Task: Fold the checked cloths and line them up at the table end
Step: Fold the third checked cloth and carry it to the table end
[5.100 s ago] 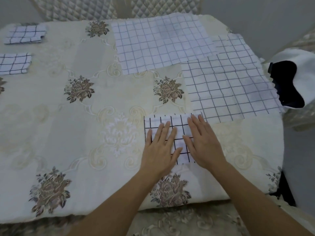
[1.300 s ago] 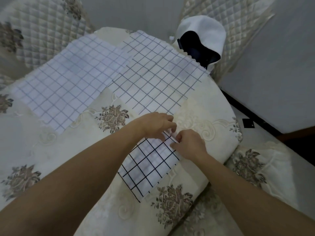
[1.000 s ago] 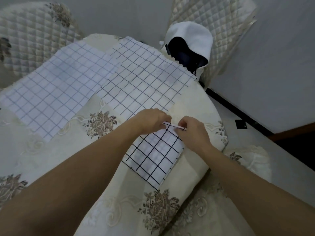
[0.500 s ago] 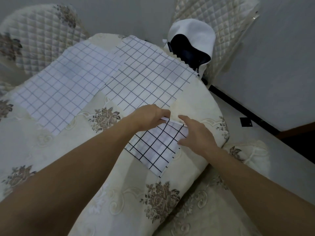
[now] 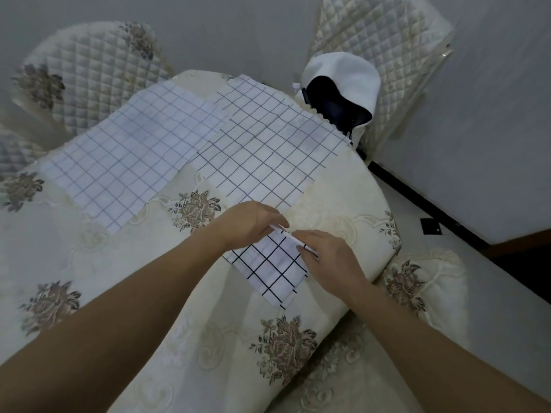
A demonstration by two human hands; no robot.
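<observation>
A small folded checked cloth [image 5: 269, 268] with bold black lines lies near the table's right edge. My left hand [image 5: 250, 223] pinches its far edge and lifts it a little. My right hand [image 5: 326, 254] grips the same raised edge on the right side. Two unfolded checked cloths lie flat further back: a pale one [image 5: 131, 162] on the left and a darker-lined one [image 5: 268, 144] overlapping it on the right.
The table [image 5: 343, 198] wears a cream floral cover. Quilted chair backs stand at the far left [image 5: 86, 73] and far right [image 5: 384, 49]. A white and dark garment [image 5: 343, 87] hangs over the right chair. The floor drops off at the right.
Five seconds ago both hands pressed flat on the folded cloth. Since then they took hold of its far edge; in the last half second my right hand went from open beside it to gripping it.
</observation>
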